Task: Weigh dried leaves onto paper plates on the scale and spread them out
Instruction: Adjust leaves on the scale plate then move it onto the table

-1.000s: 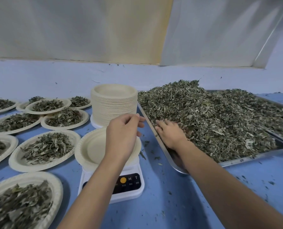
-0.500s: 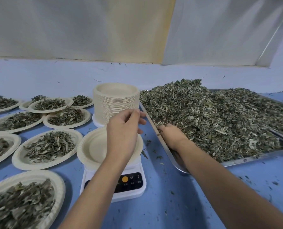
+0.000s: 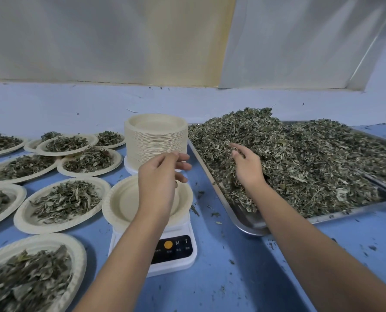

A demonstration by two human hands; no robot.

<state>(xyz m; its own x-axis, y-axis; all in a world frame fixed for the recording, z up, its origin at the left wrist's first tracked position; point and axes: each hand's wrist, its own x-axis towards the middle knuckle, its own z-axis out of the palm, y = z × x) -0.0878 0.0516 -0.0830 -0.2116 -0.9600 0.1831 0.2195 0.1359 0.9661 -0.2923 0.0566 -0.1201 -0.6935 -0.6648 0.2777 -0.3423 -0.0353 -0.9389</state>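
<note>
Dried leaves (image 3: pixel 300 167): a big loose heap in a metal tray (image 3: pixel 243 224), filling the centre right of the frame.
Right hand (image 3: pixel 247 167): against the heap's left edge, fingers (image 3: pixel 238 154) curved and spread, with leaves touching the palm side. Whether they have closed on a handful cannot be told.
Paper plate (image 3: pixel 120 199): bare, sitting on the scale (image 3: pixel 187 262) at lower centre, just left of the tray.
Left hand (image 3: pixel 158 179): held above the plate's right half, fingers loosely bent and pointing right, thumb close to the forefinger, with nothing between them.
Writing: the scale's dark panel shows "M" and "T" beside a round orange button. The small characters under them are too small to read, and the left forearm covers the rest of the panel.
Plate stack (image 3: pixel 156 140): a tall pile of bare plates behind the scale, its lower right edge partly behind the left fingers.
Filled plates (image 3: pixel 63 201): spread over the left side of the frame, some overlapping at upper left, each holding a flat layer of leaves.
Desk (image 3: pixel 232 278): blue, dotted with leaf crumbs — most of them lie near the tray's front edge and in the lower right.
</note>
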